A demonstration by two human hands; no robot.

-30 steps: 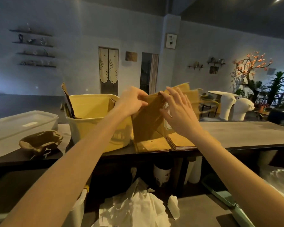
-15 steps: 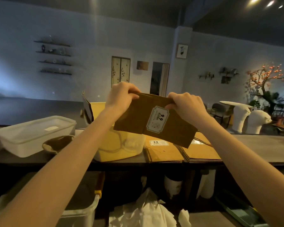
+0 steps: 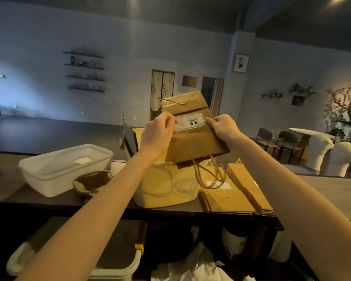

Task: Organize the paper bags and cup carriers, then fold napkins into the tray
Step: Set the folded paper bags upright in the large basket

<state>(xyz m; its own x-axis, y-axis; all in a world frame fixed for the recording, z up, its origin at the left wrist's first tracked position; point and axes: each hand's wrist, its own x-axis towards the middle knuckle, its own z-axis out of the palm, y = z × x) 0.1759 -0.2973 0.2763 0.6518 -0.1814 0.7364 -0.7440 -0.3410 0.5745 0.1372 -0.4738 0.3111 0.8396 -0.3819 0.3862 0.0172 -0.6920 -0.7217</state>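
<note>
- Far left on the dark desk (image 3: 49, 201): translucent white plastic lidded tub (image 3: 65, 169); just beside it a small brown woven basket (image 3: 91, 182).
- Left hand (image 3: 157, 133): grip pinched on the left edge of the flat brown kraft paper bag with white label (image 3: 193, 134).
- Bag held upside down above the yellow plastic bin (image 3: 164, 187), twine handles dangling.
- Right hand (image 3: 223, 126): grip clamped on the bag's right edge.
- Right of bin: two stacks of flat brown paper bags (image 3: 227, 197) on the desk.
- My judgement: bag-sorting step in hand; next I would need to square the bag and lay it on a stack.
</note>
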